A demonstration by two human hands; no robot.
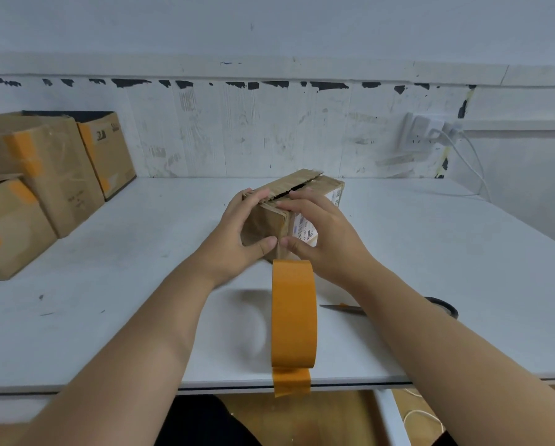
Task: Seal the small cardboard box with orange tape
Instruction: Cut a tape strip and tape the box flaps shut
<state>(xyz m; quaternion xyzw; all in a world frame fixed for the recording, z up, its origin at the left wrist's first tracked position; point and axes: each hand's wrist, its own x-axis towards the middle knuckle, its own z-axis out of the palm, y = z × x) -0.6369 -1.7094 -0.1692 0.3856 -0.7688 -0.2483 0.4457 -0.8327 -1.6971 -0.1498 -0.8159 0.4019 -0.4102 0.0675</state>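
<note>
Holding the box (297,201) from both sides, the left hand (240,233) and right hand (321,233) curl round its near end, fingers on the top flaps and thumbs low on the front face. It sits mid-bench (430,252), long axis running away and rightward. Between the forearms, nearer the body than the box, stands the tape (293,313) on edge, loose end hanging over the bench edge, closest to the right hand. The box is worn brown cardboard; its flaps gape along a dark seam, untaped.
</note>
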